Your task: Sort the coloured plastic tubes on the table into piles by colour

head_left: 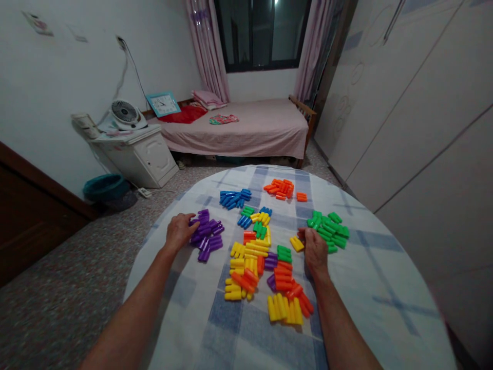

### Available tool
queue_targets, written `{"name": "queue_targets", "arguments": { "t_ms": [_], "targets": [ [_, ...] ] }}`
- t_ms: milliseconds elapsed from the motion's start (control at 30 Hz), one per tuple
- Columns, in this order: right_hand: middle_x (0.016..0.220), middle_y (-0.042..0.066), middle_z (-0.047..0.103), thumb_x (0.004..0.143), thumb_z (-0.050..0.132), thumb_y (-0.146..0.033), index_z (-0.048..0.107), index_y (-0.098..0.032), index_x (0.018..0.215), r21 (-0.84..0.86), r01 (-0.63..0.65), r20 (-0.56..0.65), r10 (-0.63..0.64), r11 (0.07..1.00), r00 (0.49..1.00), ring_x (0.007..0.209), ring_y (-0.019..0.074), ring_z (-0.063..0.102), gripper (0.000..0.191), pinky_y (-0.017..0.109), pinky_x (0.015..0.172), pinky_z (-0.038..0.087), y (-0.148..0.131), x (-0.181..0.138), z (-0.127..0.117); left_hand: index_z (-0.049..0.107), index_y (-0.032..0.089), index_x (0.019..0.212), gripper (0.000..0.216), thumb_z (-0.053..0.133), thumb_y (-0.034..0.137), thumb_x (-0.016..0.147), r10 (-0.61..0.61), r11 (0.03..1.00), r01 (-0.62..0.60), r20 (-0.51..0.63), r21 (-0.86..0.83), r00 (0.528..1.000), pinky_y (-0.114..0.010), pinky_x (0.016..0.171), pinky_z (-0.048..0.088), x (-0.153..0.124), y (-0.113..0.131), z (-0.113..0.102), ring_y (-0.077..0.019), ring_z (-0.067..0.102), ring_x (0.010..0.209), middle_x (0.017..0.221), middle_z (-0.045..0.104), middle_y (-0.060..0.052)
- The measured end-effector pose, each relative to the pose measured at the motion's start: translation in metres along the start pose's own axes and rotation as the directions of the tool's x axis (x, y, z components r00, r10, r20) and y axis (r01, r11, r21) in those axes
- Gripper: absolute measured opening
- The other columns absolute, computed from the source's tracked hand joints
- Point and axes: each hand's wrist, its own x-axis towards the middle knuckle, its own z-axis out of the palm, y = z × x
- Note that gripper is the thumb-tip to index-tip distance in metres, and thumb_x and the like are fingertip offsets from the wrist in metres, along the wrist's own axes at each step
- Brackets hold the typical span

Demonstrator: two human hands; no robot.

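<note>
My left hand [180, 229] is at the left edge of a heap of purple plastic building pieces [208, 231], thumb and forefinger apart and touching the nearest ones. On the right, my right hand [315, 249] rests with curled fingers against a yellow building piece [296, 243]; its fingertips are partly hidden. Just beyond that hand lies a heap of green pieces [333, 228]. Between my hands is a flat arrangement of joined pieces, with yellow rows [257, 248], orange rows [283, 277], and some green, blue and purple among them.
A blue heap [234, 198] and an orange heap [280, 188] lie toward the far side of the round table [185, 329] with its checked cloth. Beyond stand a bed [254, 128] and a white cabinet [152, 154] with a fan [126, 114]. A wardrobe [416, 113] rises at right.
</note>
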Motion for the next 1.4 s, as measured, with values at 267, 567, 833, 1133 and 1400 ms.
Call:
{"name": "queue_targets", "arguments": {
  "t_ms": [267, 567, 833, 1133, 1400],
  "targets": [
    [0.079, 0.008, 0.069, 0.085, 0.037, -0.057, 0.066, -0.017, 0.086, -0.01, 0.008, -0.003, -0.008, 1.0, 1.0, 0.074, 0.0206, 0.062, 0.05, 0.03, 0.066, 0.046, -0.001, -0.001, 0.0, 0.064, 0.018, 0.107, 0.026, 0.05, 0.026, 0.085, 0.468, 0.813, -0.485, -0.133, -0.322, 0.874, -0.037, 0.096, 0.043, -0.052, 0.098, -0.016, -0.0218, 0.052, 0.107, 0.108, 0.062, -0.009],
    [0.079, 0.007, 0.068, 0.087, 0.036, -0.052, 0.066, -0.017, 0.088, -0.023, 0.027, 0.007, -0.027, 0.999, 1.0, 0.073, 0.0197, 0.062, 0.046, 0.03, 0.066, 0.046, -0.001, -0.002, 0.001, 0.059, 0.023, 0.11, 0.033, 0.062, 0.032, 0.079, 0.821, 0.571, -0.768, 0.172, -0.291, 0.545, -0.054, 0.107, 0.026, -0.081, 0.186, -0.017, -0.0316, 0.031, 0.133, 0.13, 0.052, -0.007],
    [0.08, 0.008, 0.069, 0.087, 0.037, -0.051, 0.067, -0.017, 0.089, -0.065, 0.051, 0.006, -0.05, 0.997, 0.999, 0.076, 0.0212, 0.063, 0.045, 0.03, 0.067, 0.046, -0.001, -0.001, 0.002, 0.049, 0.024, 0.121, 0.056, 0.069, 0.039, 0.071, 0.741, 0.671, -0.715, 0.212, -0.198, 0.637, -0.054, 0.106, 0.026, -0.083, 0.191, -0.01, -0.0319, 0.034, 0.129, 0.127, 0.05, -0.01],
    [0.081, 0.008, 0.07, 0.087, 0.038, -0.049, 0.067, -0.017, 0.089, -0.088, 0.052, 0.01, -0.051, 0.995, 0.999, 0.076, 0.0211, 0.063, 0.043, 0.03, 0.068, 0.045, -0.004, -0.003, 0.002, 0.059, 0.019, 0.096, 0.035, 0.071, 0.039, 0.07, 0.694, 0.72, -0.674, 0.191, -0.166, 0.694, -0.05, 0.102, 0.03, -0.085, 0.194, -0.009, -0.0272, 0.049, 0.109, 0.106, 0.058, -0.008],
    [0.082, 0.008, 0.07, 0.087, 0.037, -0.049, 0.067, -0.017, 0.089, -0.091, 0.058, 0.018, -0.057, 0.994, 0.998, 0.076, 0.021, 0.063, 0.044, 0.03, 0.068, 0.045, -0.003, -0.002, 0.001, 0.058, 0.018, 0.088, 0.013, 0.062, 0.027, 0.079, 0.63, 0.766, -0.601, 0.08, -0.228, 0.773, -0.038, 0.085, 0.041, -0.088, 0.199, -0.01, -0.0237, 0.052, 0.095, 0.093, 0.06, -0.007]
  ]
}}
